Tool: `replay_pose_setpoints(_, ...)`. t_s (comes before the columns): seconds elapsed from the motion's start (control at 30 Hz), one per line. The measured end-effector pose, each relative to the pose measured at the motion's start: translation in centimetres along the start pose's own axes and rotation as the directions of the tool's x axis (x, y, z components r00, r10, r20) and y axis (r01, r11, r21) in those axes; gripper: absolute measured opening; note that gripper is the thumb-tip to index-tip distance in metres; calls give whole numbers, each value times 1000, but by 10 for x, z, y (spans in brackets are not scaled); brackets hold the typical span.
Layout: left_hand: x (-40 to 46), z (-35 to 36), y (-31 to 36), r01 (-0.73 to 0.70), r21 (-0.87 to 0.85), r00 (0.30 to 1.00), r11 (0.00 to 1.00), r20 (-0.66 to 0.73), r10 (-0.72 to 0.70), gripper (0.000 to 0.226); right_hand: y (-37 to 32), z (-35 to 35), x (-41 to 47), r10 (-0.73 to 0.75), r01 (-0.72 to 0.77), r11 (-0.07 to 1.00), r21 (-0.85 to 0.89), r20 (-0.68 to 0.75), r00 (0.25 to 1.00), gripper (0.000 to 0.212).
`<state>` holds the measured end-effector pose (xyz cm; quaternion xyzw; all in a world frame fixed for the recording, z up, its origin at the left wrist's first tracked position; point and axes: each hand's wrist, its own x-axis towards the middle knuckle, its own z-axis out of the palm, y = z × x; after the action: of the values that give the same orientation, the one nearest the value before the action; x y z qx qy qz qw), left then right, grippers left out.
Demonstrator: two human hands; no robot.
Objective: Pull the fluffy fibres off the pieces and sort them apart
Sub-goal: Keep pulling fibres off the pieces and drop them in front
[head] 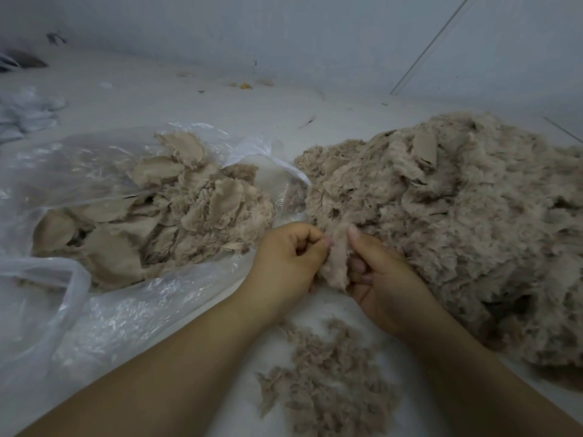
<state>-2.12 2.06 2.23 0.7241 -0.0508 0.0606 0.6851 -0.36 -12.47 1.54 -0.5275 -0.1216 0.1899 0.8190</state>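
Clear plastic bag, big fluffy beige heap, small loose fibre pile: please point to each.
Clear plastic bag (72,279), head view, handle loop.
Big fluffy beige heap (467,222), head view, middle.
Small loose fibre pile (328,383), head view, centre.

You have a pale wall (315,33) behind the white floor (220,102); small yellowish crumbs (245,86) lie near its foot; crumpled whitish plastic (28,111) sits far left, a dark object (25,59) beyond it

Matt fluffy fibre heap (457,222), glossy crinkled clear plastic bag (104,320), smooth pale floor (220,102).
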Motion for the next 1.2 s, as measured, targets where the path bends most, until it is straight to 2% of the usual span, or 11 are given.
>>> replay_pose_setpoints(0.23, -3, 1, 0, -14, -6, 998, 1000, -56, 13, 24, 3, -3, 4, 41, -43, 999, -12, -114, 993, 12)
replay_pose_setpoints(0.37, 0, -3, 1, 44, -152, 993, 987, -101, -60, 29, 2, 0, 4, 55, -53, 998, 19, -158, 986, 52)
replay_pose_setpoints(0.47, 0, -2, 1, 31, -148, 994, 988, -102, -46, 25, 0, -2, 4, 49, -39, 994, 104, -90, 995, 24)
replay_pose_setpoints(0.57, -2, 3, 0, -10, -76, 997, 997, -81, 4, 19, 2, -3, 1, -3, 4, 1000, -21, 24, 1000, 24)
replay_pose_setpoints(0.63, -3, 5, 0, -25, -74, 997, 997, -71, 19, 17, 4, -3, 1, 29, -29, 999, -38, -4, 1000, 28)
replay_pose_setpoints(0.73, -3, 4, 2, -23, -120, 998, 992, -66, 15, 19, 3, -2, 3, 30, -32, 999, -25, -60, 998, 10)
replay_pose_setpoints(0.87, -2, 1, 5, -17, -257, 998, 966, -70, -1, 31, 2, 0, 5, 56, -66, 995, -71, -140, 989, 18)
replay_pose_setpoints(0.97, -1, -2, 6, -11, -258, 997, 966, -82, -10, 22, 2, 0, 4, 86, -85, 996, 13, -149, 985, 23)
replay_pose_setpoints(1.1, -3, 2, 4, -33, -164, 997, 986, -74, 21, 17, 3, -4, 2, 43, -43, 999, 6, -52, 998, 65)
replay_pose_setpoints(1.13, -4, 4, 4, -44, -127, 997, 991, -74, 35, 16, 5, -5, 1, 12, -13, 999, -29, -33, 999, 64)
replay_pose_setpoints(1.2, -6, 8, 3, -63, -86, 995, 994, -77, 57, 15, 7, -6, 2, -19, 17, 995, -96, -16, 1000, 31)
